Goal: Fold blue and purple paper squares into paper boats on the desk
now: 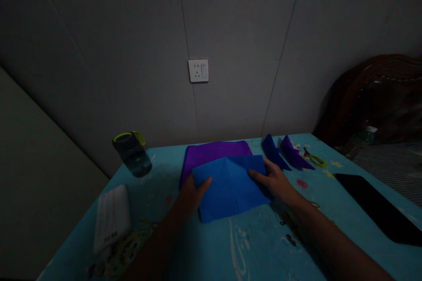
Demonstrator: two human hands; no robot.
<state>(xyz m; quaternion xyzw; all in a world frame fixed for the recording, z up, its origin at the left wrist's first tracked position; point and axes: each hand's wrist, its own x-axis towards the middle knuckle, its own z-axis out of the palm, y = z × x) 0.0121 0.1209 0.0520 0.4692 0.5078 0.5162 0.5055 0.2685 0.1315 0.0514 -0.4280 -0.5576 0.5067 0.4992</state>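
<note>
A creased sheet of blue paper (232, 189) is held up above the table between both hands. My left hand (196, 191) grips its left edge, thumb on the near face and fingers hidden behind. On the right edge, my right hand (272, 178) pinches the sheet, with thumb and forefinger visible on or near its face. Behind it lies purple paper (216, 151), partly covered by the blue sheet. To the right rest two folded paper boats, a dark blue boat (274, 153) and a purple boat (294, 154).
A patterned light-blue cloth (211, 250) covers the table. At left stand a water bottle (133, 156) and a white power bank (112, 217). On the right lie a yellow-green ring (318, 161), perhaps scissors, and a black flat object (376, 206). A wall with a socket (198, 70) rises behind.
</note>
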